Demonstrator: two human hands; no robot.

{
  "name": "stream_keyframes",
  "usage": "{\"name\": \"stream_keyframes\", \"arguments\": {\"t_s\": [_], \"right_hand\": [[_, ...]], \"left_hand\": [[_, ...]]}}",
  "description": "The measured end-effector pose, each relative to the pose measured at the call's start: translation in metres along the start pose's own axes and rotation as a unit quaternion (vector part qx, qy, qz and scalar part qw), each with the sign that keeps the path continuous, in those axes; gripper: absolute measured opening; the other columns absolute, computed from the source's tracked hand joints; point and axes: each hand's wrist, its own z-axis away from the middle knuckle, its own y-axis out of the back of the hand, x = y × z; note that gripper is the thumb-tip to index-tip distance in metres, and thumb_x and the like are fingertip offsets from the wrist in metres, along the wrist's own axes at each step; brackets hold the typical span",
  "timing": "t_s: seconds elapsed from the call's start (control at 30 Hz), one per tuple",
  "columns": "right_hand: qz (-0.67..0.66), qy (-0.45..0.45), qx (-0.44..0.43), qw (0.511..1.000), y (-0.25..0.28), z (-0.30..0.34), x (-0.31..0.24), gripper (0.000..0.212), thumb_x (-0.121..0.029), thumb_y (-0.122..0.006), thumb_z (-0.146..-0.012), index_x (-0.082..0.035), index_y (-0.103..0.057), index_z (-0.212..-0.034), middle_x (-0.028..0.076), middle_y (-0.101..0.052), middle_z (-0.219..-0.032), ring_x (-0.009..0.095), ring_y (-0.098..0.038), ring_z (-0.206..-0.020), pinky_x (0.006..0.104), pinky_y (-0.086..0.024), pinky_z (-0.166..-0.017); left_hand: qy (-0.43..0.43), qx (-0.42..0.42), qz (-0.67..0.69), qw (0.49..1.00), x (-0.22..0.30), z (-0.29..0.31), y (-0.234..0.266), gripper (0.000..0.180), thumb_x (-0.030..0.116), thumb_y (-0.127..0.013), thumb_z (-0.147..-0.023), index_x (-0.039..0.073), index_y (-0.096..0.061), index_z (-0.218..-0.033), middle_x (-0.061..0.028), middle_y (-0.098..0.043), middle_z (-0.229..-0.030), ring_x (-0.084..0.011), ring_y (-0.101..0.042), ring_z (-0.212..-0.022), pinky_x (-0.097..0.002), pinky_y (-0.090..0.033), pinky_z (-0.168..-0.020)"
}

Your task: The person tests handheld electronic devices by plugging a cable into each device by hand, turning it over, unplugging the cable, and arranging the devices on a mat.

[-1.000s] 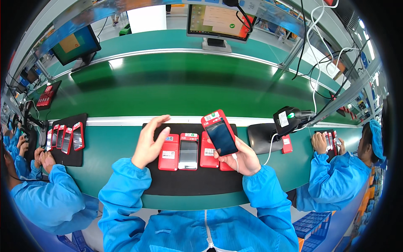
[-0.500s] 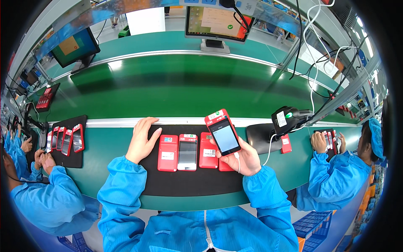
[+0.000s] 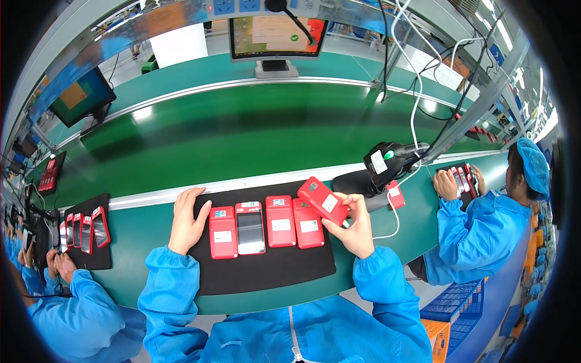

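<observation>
The thumb and fingers of the right hand (image 3: 357, 233) are clamping on the lower end of a red phone (image 3: 325, 201), which is tilting over the right part of a black mat (image 3: 266, 278), its labelled back facing up. A white plug (image 3: 346, 224) is showing at its end, near the thumb. The left hand (image 3: 188, 222) is resting along the mat's left edge, its thumb standing apart from its fingers and pointing toward the nearest phone.

Four more red phones are lying in a row on the mat: a first (image 3: 223, 233) with its back up, a second (image 3: 250, 227) with its screen up, a third (image 3: 280, 221) and a fourth (image 3: 308, 227) with their backs up. The held phone is partly covering the fourth; whether they are touching, I cannot tell.

Beyond the right hand, a black scanner (image 3: 387, 166) is showing a green light, and a white cable (image 3: 397, 222) is curving down to the green bench (image 3: 411, 245). Farther right, a co-worker (image 3: 475, 242) is handling phones.
</observation>
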Motion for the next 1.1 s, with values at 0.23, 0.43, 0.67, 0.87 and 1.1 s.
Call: {"name": "stream_keyframes", "arguments": {"t_s": [0.23, 0.43, 0.67, 0.87, 1.1], "right_hand": [[0.153, 0.088, 0.111, 0.978, 0.019, -0.006, 0.03, 0.055, -0.003, -0.089, -0.078, -0.005, -0.04, -0.101, 0.021, -0.067, -0.133, 0.026, -0.07, -0.107, 0.0351, -0.059, -0.086], [0.171, 0.096, 0.118, 0.973, 0.02, -0.01, 0.036, 0.056, -0.002, -0.09, -0.077, -0.005, -0.039, -0.099, 0.021, -0.066, -0.135, 0.026, -0.069, -0.108, 0.0348, -0.059, -0.086], [0.158, 0.11, 0.131, 0.973, 0.017, -0.014, 0.034, 0.056, -0.003, -0.091, -0.077, -0.006, -0.039, -0.098, 0.022, -0.066, -0.135, 0.025, -0.071, -0.106, 0.0362, -0.06, -0.083], [0.145, 0.113, 0.144, 0.972, 0.016, -0.008, 0.032, 0.053, -0.008, -0.092, -0.077, -0.006, -0.042, -0.095, 0.028, -0.069, -0.133, 0.028, -0.074, -0.108, 0.036, -0.058, -0.088], [0.098, 0.138, -0.009, 0.986, 0.009, 0.002, 0.005, 0.057, -0.013, -0.094, -0.075, -0.008, -0.04, -0.094, 0.028, -0.07, -0.131, 0.032, -0.073, -0.112, 0.0382, -0.057, -0.092]], "left_hand": [[0.008, -0.004, -0.006, 1.0, 0.0, 0.0, -0.002, 0.036, 0.02, -0.067, -0.101, 0.004, -0.062, -0.133, -0.0169, -0.062, -0.133, -0.0362, -0.055, -0.13, -0.0439, -0.041, -0.114], [0.009, 0.0, -0.004, 1.0, 0.002, -0.001, -0.003, 0.035, 0.019, -0.067, -0.101, 0.003, -0.062, -0.132, -0.0174, -0.063, -0.131, -0.0368, -0.056, -0.129, -0.0439, -0.041, -0.114], [0.001, 0.01, -0.003, 1.0, 0.003, -0.002, -0.003, 0.034, 0.018, -0.068, -0.1, 0.003, -0.063, -0.13, -0.0177, -0.064, -0.129, -0.0375, -0.057, -0.126, -0.0446, -0.042, -0.112], [-0.043, -0.008, -0.009, 0.999, 0.008, 0.0, 0.003, 0.04, 0.018, -0.07, -0.098, 0.002, -0.061, -0.133, -0.0186, -0.061, -0.133, -0.0394, -0.054, -0.129, -0.0472, -0.039, -0.114], [-0.051, -0.163, 0.077, 0.982, 0.017, 0.002, 0.038, 0.068, 0.0, -0.065, -0.075, 0.004, -0.052, -0.142, -0.0193, -0.054, -0.143, -0.0401, -0.045, -0.143, -0.0531, -0.023, -0.129]]}}
